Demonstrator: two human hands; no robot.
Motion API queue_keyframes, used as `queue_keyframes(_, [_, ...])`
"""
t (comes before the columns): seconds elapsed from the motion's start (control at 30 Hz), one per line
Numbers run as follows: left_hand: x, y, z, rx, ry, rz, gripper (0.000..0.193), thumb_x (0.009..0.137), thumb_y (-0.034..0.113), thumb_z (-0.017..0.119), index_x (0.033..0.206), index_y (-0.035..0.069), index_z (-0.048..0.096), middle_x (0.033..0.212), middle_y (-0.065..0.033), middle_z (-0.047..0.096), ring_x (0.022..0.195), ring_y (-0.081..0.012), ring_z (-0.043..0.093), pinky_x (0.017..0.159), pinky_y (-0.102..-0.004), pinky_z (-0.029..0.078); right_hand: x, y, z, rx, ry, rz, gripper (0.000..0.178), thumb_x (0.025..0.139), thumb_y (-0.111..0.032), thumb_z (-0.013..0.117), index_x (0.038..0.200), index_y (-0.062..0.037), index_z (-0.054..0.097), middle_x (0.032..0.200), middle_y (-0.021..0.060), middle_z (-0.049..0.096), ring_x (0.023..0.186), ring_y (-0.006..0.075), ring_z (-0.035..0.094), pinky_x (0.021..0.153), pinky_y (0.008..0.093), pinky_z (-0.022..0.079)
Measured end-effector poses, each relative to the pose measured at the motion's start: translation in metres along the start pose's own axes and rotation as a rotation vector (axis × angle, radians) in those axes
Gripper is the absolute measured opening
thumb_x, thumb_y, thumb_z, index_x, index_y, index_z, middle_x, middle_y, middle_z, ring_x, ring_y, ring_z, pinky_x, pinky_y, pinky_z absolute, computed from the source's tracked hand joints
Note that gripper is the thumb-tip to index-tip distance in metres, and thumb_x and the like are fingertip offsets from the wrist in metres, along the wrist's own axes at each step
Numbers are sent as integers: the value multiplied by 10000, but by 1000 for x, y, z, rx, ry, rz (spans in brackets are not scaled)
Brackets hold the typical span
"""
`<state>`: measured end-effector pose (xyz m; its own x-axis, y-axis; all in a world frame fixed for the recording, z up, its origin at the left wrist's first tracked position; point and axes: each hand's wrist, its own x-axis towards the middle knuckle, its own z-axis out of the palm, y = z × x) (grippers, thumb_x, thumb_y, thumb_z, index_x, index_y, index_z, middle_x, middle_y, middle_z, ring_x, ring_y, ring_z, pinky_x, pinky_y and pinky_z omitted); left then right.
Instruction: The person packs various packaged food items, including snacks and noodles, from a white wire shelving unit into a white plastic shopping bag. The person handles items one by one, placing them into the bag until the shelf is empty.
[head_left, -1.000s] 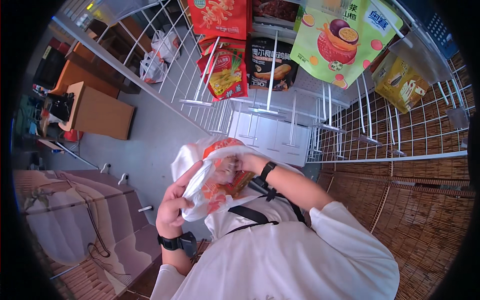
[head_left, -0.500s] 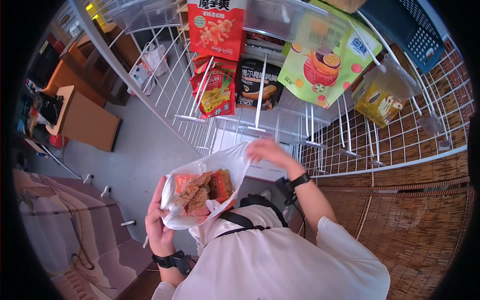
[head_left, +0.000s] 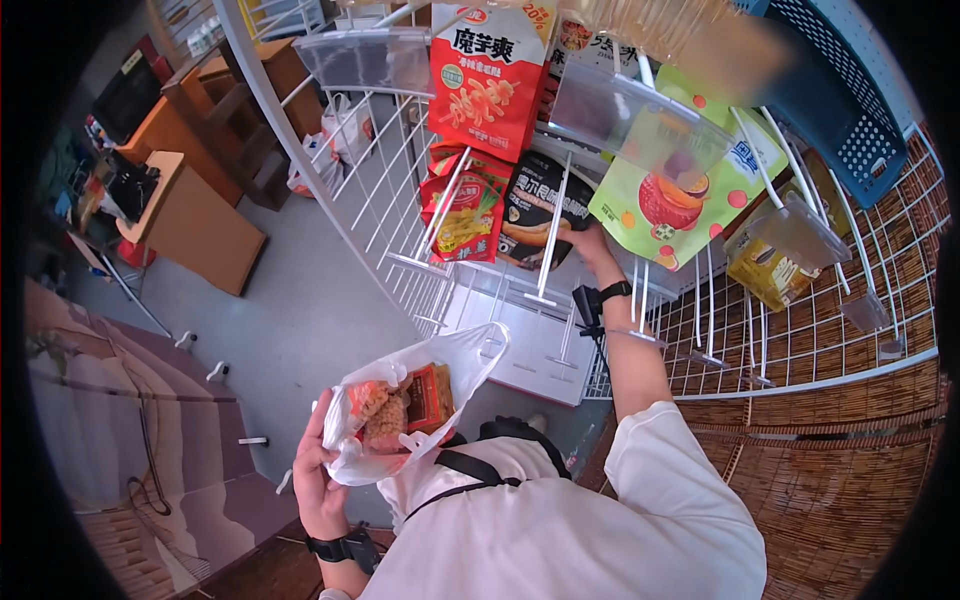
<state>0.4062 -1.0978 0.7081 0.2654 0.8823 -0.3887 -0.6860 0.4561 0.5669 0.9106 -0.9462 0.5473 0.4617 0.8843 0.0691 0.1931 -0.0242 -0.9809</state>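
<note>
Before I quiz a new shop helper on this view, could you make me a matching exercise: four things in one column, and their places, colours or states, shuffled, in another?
Column one
1. Left hand
2. Right hand
3. Perforated basket
4. Pouch with fruit pictures

Column two
A. Green, hanging to the right of the black packet
B. Holding the white plastic bag
C. Blue, at the upper right of the picture
D. At the lower edge of the black packet

Right pairs: 1-B, 2-D, 3-C, 4-A
</note>
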Motion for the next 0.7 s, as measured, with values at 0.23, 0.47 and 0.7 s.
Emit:
queue_keyframes(0.23, [4,-6,-7,38,142,15,779,594,-68,399,1370,-66,334,1284,-238,477,729,-181,629,357,-168,419,5,-7,26,-111,293,10,723,787,-495,682,1252,23,486,1211,160,557,1132,247,516,982,324,370])
queue_keyframes(0.47, [8,7,-18,49,121,-47,758,607,-59,389,1365,-58,350,1271,-224,491,620,-158,593,323,-167,366,-34,-54,19,-224,417,-261,680,798,-518,653,1112,79,564,1111,259,595,1068,343,558,933,366,401])
queue_keyframes(0.7, [20,6,-14,74,183,-30,760,607,-59,401,1365,-73,342,1295,-224,479,644,-166,608,334,-179,385,-141,-129,2,-523,-30,73,421,859,-326,630,947,86,626,820,256,640,816,409,619,746,369,478])
